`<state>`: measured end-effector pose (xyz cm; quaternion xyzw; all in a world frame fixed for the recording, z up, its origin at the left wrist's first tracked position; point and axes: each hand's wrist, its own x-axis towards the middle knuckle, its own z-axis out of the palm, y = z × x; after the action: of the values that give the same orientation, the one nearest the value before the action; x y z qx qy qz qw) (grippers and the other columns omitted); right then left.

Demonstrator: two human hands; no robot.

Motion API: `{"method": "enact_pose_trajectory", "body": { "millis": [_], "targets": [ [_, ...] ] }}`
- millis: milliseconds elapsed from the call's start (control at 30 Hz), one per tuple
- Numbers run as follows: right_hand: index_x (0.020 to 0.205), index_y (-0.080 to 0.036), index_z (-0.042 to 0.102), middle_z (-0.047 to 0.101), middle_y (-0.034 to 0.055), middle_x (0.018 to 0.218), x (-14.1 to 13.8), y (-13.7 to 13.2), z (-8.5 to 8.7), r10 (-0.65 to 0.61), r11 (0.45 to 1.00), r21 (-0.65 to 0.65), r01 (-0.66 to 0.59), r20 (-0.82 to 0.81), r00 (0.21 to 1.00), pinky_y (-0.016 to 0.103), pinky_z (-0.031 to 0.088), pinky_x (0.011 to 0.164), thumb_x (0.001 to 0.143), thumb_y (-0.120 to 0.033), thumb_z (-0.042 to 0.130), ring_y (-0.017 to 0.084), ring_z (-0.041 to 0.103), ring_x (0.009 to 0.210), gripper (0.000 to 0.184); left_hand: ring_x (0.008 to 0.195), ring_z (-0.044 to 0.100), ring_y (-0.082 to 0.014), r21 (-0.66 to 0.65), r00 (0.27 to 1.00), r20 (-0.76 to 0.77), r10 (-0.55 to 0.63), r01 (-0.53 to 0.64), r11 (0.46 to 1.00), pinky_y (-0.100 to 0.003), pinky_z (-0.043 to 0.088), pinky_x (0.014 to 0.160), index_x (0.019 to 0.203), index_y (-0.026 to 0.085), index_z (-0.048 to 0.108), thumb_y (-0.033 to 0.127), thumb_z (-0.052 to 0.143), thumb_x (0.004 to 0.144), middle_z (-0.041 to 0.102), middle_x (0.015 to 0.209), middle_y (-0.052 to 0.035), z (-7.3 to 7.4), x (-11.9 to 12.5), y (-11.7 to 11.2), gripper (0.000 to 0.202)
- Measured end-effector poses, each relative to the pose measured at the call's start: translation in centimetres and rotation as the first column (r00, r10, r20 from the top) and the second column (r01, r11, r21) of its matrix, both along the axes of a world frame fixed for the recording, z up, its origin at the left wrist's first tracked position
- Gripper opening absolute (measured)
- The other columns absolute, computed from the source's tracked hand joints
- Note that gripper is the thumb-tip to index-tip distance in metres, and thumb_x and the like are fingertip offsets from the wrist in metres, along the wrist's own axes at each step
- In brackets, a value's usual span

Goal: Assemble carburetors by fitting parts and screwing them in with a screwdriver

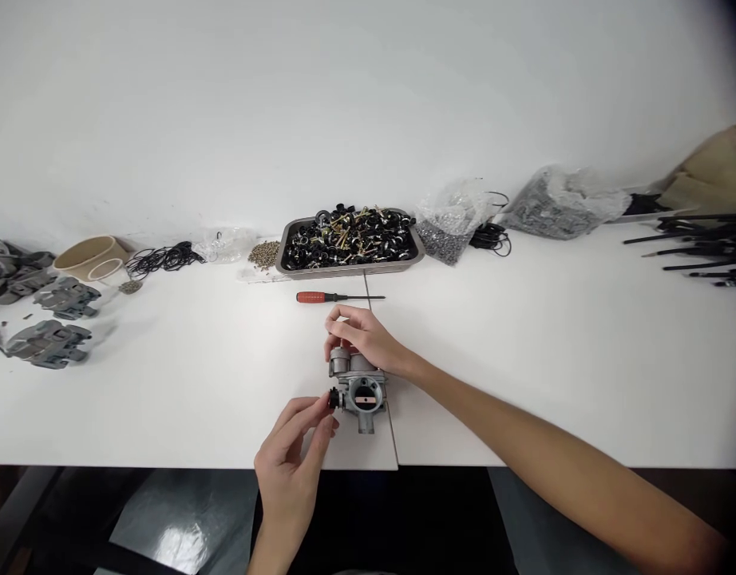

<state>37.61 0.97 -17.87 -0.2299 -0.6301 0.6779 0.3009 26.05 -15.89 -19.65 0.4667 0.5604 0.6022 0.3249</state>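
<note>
A grey metal carburetor [366, 398] sits on the white table near its front edge, its round bore facing me. Behind it, my right hand [361, 331] reaches over its far side with bent fingers, gripping the body from the back. From the left, my left hand [299, 435] pinches a small black ribbed plastic part [334, 398] between thumb and fingertips. That part sits against the carburetor's left side; whether it is fastened there I cannot tell. A screwdriver [338, 297] with a red and black handle lies just beyond my right hand.
At the back stands a metal tray [350, 271] heaped with small black parts. Bags of small parts [445, 239], black cords [168, 257] and brass pieces [264, 255] lie along the wall. More carburetors [50, 343] are at left, black rods [703, 247] at right.
</note>
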Motion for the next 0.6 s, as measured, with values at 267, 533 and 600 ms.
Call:
{"method": "enact_pose_trajectory", "body": {
  "millis": [267,533,600],
  "targets": [
    [0.083,-0.018,0.049,0.067,0.0021,0.073,0.2,0.2,0.1,0.035,0.999,0.018,-0.035,0.021,0.999,0.021,0.039,0.055,0.095,-0.038,0.052,0.01,0.055,0.057,0.023,0.073,0.065,-0.0119,-0.021,0.972,-0.191,-0.138,0.137,0.99,-0.022,0.057,0.068,0.105,0.02,0.073,0.023,0.062,0.087,0.068,0.087,-0.0071,1.8,-3.5,1.5,0.021],
    [0.084,-0.017,0.053,0.063,0.0023,0.08,0.5,0.1,0.4,-0.004,0.989,0.146,-0.012,0.107,0.994,0.024,0.04,0.059,0.096,-0.039,0.05,0.011,0.05,0.062,0.025,0.085,0.067,-0.0149,-0.022,0.653,-0.721,-0.234,0.316,0.948,-0.024,0.053,0.074,0.097,0.026,0.075,0.023,0.054,0.088,0.072,0.095,-0.0058,9.0,-9.7,13.1,0.023],
    [0.088,-0.018,0.054,0.063,0.0025,0.082,0.9,0.6,1.1,-0.051,0.961,0.278,0.005,0.157,0.986,0.025,0.041,0.059,0.096,-0.037,0.05,0.013,0.053,0.066,0.02,0.091,0.067,-0.017,0.128,0.6,-0.79,-0.128,0.365,0.922,-0.026,0.054,0.077,0.097,0.026,0.076,0.015,0.05,0.086,0.072,0.099,-0.0067,11.6,-9.7,14.2,0.03]
  ]
}}
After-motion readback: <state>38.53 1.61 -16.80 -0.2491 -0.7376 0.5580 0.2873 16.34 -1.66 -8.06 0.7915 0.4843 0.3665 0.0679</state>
